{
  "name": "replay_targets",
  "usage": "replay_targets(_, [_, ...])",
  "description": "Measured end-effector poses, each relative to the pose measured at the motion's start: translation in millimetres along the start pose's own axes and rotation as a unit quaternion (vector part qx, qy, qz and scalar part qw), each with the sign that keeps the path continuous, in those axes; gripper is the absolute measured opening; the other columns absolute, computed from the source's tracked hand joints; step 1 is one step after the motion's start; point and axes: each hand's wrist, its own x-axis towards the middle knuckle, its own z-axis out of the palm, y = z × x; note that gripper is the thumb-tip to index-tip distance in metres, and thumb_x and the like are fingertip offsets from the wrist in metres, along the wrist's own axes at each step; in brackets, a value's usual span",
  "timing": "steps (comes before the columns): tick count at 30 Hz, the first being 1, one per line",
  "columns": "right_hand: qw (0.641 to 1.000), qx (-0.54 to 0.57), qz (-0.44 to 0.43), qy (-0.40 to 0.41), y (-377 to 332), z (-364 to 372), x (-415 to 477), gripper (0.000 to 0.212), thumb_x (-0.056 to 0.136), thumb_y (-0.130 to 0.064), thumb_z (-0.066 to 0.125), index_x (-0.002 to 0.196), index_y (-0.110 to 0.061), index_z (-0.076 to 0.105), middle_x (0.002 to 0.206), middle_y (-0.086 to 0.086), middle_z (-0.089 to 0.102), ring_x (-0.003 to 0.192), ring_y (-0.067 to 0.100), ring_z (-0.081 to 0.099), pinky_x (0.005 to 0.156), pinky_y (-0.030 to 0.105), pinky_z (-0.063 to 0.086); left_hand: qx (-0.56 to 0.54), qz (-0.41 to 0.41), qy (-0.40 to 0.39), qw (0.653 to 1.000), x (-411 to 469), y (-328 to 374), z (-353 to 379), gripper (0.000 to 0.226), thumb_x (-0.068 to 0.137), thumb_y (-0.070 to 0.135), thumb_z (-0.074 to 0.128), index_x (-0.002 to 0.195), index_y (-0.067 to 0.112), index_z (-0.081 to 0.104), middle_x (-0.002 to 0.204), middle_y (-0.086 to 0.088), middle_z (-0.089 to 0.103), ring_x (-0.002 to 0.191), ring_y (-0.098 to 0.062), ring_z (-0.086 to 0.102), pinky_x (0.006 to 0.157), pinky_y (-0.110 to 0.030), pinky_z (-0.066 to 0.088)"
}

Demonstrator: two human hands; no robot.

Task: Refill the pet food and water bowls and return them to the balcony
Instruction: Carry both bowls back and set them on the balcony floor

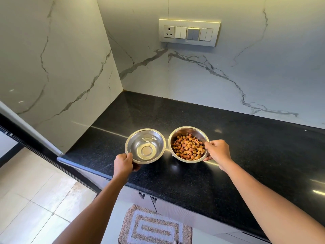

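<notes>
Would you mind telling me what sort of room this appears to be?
Probably a home kitchen: a black stone countertop against marble-look wall panels, a switch-and-socket plate above it, cabinet fronts below. The left hand holds the water bowl, the right hand the food bowl.

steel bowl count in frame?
2. The water bowl, left, is gripped at its near rim by the left hand; the kibble bowl, beside it, by the right hand. Both over the counter; none seem hidden.
</notes>
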Motion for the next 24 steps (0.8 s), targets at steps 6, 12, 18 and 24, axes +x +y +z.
replay_targets(6, [0.999,-0.007,-0.031,-0.031,-14.7,16.9,-3.5,0.029,0.1,-0.02,0.067,0.08,-0.002,0.077,0.077,0.013,0.077,0.053,0.023,0.076,0.062,0.044,0.068,-0.006,-0.01,0.044,0.999,-20.1,-7.9,-30.0,0.031,0.1,0.013,0.048,0.088,-0.007,0.066,0.072,-0.024,0.075,0.069,-0.042,0.076,0.072,-0.058,0.063])
replay_targets(12, [0.995,-0.03,-0.066,-0.07,-30.5,45.9,-16.4,0.032,0.099,-0.019,0.066,0.077,0.001,0.077,0.073,0.013,0.075,0.049,0.021,0.074,0.061,0.045,0.067,-0.034,-0.003,0.077,0.996,-44.3,-25.0,-69.4,0.036,0.102,0.01,0.043,0.082,-0.01,0.065,0.062,-0.019,0.073,0.057,-0.034,0.074,0.062,-0.044,0.064])
replay_targets(18, [0.988,-0.045,-0.086,-0.118,-47.8,88.5,-43.9,0.032,0.095,-0.015,0.064,0.079,0.011,0.074,0.069,0.017,0.073,0.044,0.026,0.072,0.055,0.04,0.063,-0.057,-0.001,0.144,0.988,-73.8,-50.8,-119.6,0.034,0.096,0.002,0.042,0.073,-0.015,0.06,0.064,-0.039,0.066,0.043,-0.031,0.066,0.045,-0.035,0.054])
replay_targets(24, [0.978,-0.06,-0.116,-0.164,-55.0,145.6,-82.3,0.036,0.095,-0.017,0.067,0.072,0.01,0.074,0.061,0.017,0.073,0.044,0.027,0.071,0.059,0.053,0.063,-0.054,-0.022,0.188,0.981,-105.4,-90.7,-181.7,0.04,0.093,0.013,0.046,0.081,-0.022,0.061,0.069,-0.036,0.069,0.058,-0.044,0.072,0.06,-0.057,0.062])
